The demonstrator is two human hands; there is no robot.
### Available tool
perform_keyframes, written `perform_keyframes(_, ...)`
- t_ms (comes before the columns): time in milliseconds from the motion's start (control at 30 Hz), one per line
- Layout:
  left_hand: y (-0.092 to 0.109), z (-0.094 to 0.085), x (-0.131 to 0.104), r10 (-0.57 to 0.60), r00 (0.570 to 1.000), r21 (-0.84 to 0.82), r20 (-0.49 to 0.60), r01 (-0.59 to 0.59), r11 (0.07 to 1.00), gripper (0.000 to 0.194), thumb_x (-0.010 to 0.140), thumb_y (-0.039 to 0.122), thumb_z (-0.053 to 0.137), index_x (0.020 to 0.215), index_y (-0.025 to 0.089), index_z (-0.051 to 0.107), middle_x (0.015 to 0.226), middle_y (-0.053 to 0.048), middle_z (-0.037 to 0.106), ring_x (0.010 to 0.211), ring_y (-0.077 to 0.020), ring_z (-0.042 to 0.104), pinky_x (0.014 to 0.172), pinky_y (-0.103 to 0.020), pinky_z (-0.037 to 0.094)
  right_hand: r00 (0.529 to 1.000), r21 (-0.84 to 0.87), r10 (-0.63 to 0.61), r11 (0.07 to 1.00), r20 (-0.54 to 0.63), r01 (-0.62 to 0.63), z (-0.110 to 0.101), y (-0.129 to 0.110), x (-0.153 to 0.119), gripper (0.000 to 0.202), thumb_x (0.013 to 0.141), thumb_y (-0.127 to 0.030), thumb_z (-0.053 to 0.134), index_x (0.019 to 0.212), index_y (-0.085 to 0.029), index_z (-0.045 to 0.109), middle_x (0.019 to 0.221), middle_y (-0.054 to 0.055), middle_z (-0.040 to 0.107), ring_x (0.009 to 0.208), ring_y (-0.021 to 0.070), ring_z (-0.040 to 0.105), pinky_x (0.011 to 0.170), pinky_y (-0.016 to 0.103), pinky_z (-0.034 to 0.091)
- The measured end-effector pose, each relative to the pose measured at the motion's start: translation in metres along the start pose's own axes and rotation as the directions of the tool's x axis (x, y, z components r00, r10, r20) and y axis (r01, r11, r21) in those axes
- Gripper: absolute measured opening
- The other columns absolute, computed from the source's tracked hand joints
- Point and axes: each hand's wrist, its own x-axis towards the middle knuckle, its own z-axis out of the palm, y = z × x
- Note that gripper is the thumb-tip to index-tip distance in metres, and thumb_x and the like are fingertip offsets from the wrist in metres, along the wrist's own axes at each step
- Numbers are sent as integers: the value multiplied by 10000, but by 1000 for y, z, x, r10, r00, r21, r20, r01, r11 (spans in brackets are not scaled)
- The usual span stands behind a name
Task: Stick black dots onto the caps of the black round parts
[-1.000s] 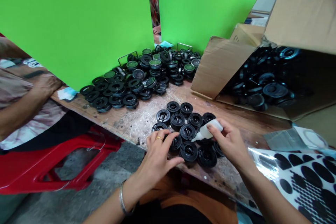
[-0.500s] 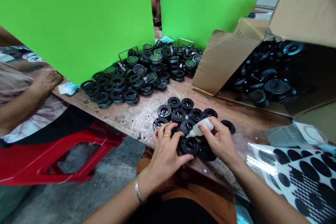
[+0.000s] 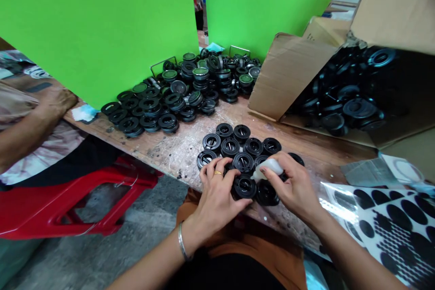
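A small white translucent squeeze bottle (image 3: pixel 270 170) is in my right hand (image 3: pixel 294 186), closed round it. The bottle lies tilted, its nozzle pointing down and left among a cluster of black round plastic parts (image 3: pixel 243 162) with open ring tops. My left hand (image 3: pixel 217 190), fingers spread and bent, rests over the cluster's near left side and hides some parts. Its index finger and thumb lie on either side of a near black round part (image 3: pixel 245 186). Right of that stands another black round part (image 3: pixel 267 192), below the bottle.
A large heap of black round parts (image 3: pixel 149 104) lies by the green partition (image 3: pixel 118 22). An open cardboard box (image 3: pixel 288 72) holding more stands at right. Sheets with black circles (image 3: pixel 397 217) lie at the right edge. Another person's arm (image 3: pixel 34 122) and a red stool (image 3: pixel 102 208) are left.
My right hand has moved the bottle a little to the right, away from my left fingertips. The left hand stays on the parts. The whole view has shifted slightly.
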Motion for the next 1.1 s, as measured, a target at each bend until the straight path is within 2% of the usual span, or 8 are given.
perform_keyframes(133, 0, 1, 0, 0, 1000, 0, 2, 0, 1000, 596, 541, 361, 888, 1061, 234, 626, 1368, -100, 471, 1293, -372, 334, 1061, -563, 279, 999, -39, -24, 999, 39, 26, -8, -4, -6, 83, 918, -243, 551, 853, -203, 581, 783, 21, 556, 732, 167, 514, 649, 288, 394)
perform_keyframes(300, -2, 2, 1, 5, 1000, 9, 12, -5, 1000, 631, 526, 383, 899, 1072, 237, 618, 1376, -101, 463, 1292, -373, 330, 1056, -570, 279, 995, 17, 27, 999, 96, -28, -10, -12, -15, 105, 924, -272, 546, 845, -211, 579, 775, 18, 559, 711, 169, 524, 640, 287, 405)
perform_keyframes(467, -1, 0, 1, 2, 999, 11, 32, -2, 1000, 594, 550, 354, 883, 1065, 220, 619, 1369, -112, 466, 1298, -373, 326, 1064, -572, 269, 993, 110, 36, 993, 109, -48, 5, -24, -16, 91, 918, -243, 547, 841, -205, 577, 792, 17, 561, 734, 164, 525, 652, 282, 407)
perform_keyframes(667, 1, -4, 2, 28, 998, 26, 57, -30, 999, 554, 589, 364, 863, 1068, 220, 625, 1369, -122, 465, 1308, -380, 330, 1068, -586, 259, 1000, 134, 6, 991, 29, -10, 21, -28, -9, 107, 909, -237, 541, 809, -205, 560, 782, 19, 558, 731, 166, 519, 666, 287, 411)
perform_keyframes(900, -1, -3, 2, 32, 998, 34, 49, -33, 999, 587, 559, 365, 886, 1060, 222, 617, 1373, -122, 467, 1317, -385, 325, 1075, -594, 246, 992, 74, 37, 996, 120, -46, -1, -20, -17, 128, 919, -261, 547, 807, -207, 578, 766, 16, 549, 711, 164, 517, 637, 281, 392)
perform_keyframes(1100, 0, -1, 3, 36, 998, 45, 47, -38, 998, 601, 563, 375, 888, 1077, 220, 616, 1368, -119, 481, 1315, -385, 329, 1081, -596, 234, 996, -7, 77, 997, 49, -77, -10, -3, -10, 162, 907, -290, 556, 774, -201, 582, 747, 12, 562, 702, 164, 518, 645, 287, 383)
